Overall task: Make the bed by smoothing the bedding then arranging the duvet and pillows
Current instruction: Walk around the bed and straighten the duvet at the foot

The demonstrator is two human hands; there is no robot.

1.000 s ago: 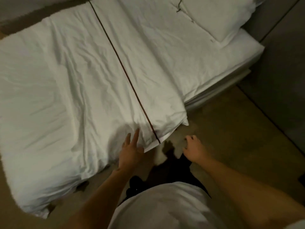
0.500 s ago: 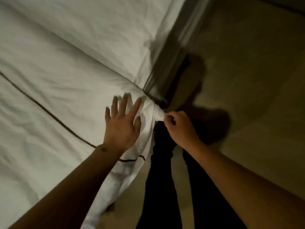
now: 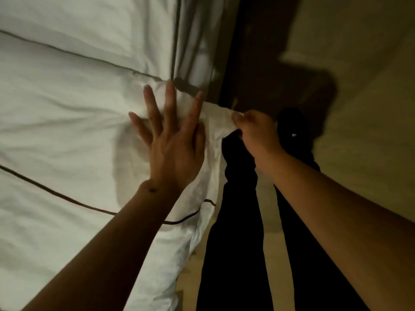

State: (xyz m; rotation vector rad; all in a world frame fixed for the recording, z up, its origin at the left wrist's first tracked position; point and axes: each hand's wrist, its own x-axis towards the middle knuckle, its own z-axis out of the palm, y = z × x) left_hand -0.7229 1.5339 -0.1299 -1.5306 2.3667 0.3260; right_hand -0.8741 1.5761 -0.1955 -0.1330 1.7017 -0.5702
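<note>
We see the left hand (image 3: 170, 140) lying flat on the white duvet (image 3: 67, 131), fingers straight and spread, palm pressing the cloth near the bed's edge. Just to the right of it, the right hand (image 3: 253, 131) is curled tight round the duvet's corner (image 3: 221, 117), pinching a bunched point of cloth and drawing it out past the edge of the bed; the cloth runs taut between the two hands. How the right fingertips sit we cannot tell, since they are tucked under the cloth and behind the knuckles.

A thin dark piping line (image 3: 67, 198) crosses the duvet below the left wrist and is hidden where the forearm passes over it, showing again to the right of the arm. A second, fainter line (image 3: 67, 52) runs above the left fingers. Beyond those fingertips the bed's side (image 3: 193, 41) drops away in grey folds, too dim and blurred for us to tell sheet from valance.

Under the right hand stand legs in dark trousers (image 3: 235, 221), cut off by the lower edge. The floor (image 3: 359, 108) to the right of that hand is tan, with a heavy shadow across it. The light is low, and the far parts of the duvet are soft with blur.
</note>
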